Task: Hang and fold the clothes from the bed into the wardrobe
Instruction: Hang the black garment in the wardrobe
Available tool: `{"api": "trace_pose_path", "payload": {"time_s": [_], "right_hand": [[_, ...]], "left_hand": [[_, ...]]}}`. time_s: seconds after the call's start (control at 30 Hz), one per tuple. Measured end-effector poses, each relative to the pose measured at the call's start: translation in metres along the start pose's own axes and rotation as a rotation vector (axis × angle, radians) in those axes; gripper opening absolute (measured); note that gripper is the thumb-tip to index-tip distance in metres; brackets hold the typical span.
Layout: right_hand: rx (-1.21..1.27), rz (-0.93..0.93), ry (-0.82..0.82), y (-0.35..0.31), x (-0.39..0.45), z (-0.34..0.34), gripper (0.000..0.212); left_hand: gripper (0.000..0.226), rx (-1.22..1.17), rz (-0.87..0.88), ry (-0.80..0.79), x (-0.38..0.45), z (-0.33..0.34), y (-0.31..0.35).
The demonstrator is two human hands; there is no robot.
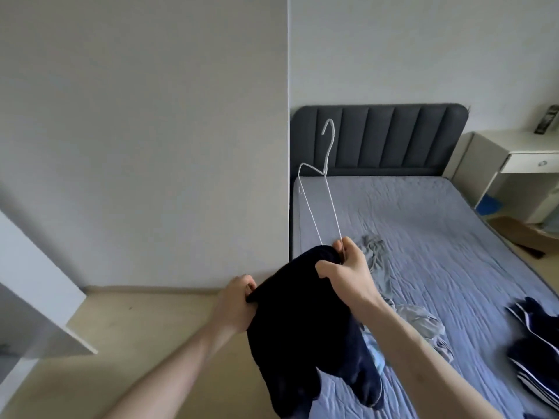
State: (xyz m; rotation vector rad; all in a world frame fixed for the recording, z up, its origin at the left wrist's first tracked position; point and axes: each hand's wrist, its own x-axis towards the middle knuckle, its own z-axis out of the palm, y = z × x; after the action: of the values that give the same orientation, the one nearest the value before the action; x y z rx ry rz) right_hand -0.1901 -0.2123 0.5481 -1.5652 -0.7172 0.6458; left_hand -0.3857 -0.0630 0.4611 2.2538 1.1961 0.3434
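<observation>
A dark navy garment [305,334] hangs in the air at the bed's left edge, held by both hands. My left hand [234,306] grips its left edge. My right hand [344,273] pinches its top together with the lower end of a white wire hanger [320,189], whose hook points up toward the headboard. The hanger's lower part is hidden inside the garment. On the bed [438,237] lie a grey garment [390,285], a light blue piece [373,355] and a dark striped garment [535,349].
A grey padded headboard [378,137] stands at the back. A white desk with a drawer [520,164] is at the right. A white panel edge [39,316] juts in at the left. Beige floor [136,328] lies left of the bed.
</observation>
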Motion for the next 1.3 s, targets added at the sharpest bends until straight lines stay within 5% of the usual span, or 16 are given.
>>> {"api": "trace_pose_path", "payload": {"time_s": [0.13,0.23,0.43,0.67,0.97,1.3], "right_hand": [[-0.019,-0.012,-0.016,-0.010,0.004,-0.002,0.041],[-0.103,-0.018,-0.019,-0.010,0.003,-0.007,0.038],[-0.236,0.031,0.017,-0.007,-0.002,-0.004,0.032],[-0.310,-0.084,-0.035,-0.028,-0.011,-0.001,0.010],[-0.376,-0.296,-0.131,-0.054,-0.048,-0.020,0.034],[-0.422,-0.309,-0.191,-0.070,-0.061,-0.012,0.040]], "left_hand": [[0.035,-0.271,-0.237,-0.156,-0.010,-0.036,-0.050],[0.017,-0.700,-0.488,-0.211,-0.021,-0.078,-0.057],[0.030,-1.011,-0.347,-0.306,-0.028,-0.169,-0.013],[0.042,-0.759,-0.197,-0.142,-0.025,-0.222,0.010],[0.027,-0.587,-0.214,0.001,-0.011,-0.226,-0.042],[0.032,-0.471,-0.295,0.138,-0.001,-0.247,-0.093]]}}
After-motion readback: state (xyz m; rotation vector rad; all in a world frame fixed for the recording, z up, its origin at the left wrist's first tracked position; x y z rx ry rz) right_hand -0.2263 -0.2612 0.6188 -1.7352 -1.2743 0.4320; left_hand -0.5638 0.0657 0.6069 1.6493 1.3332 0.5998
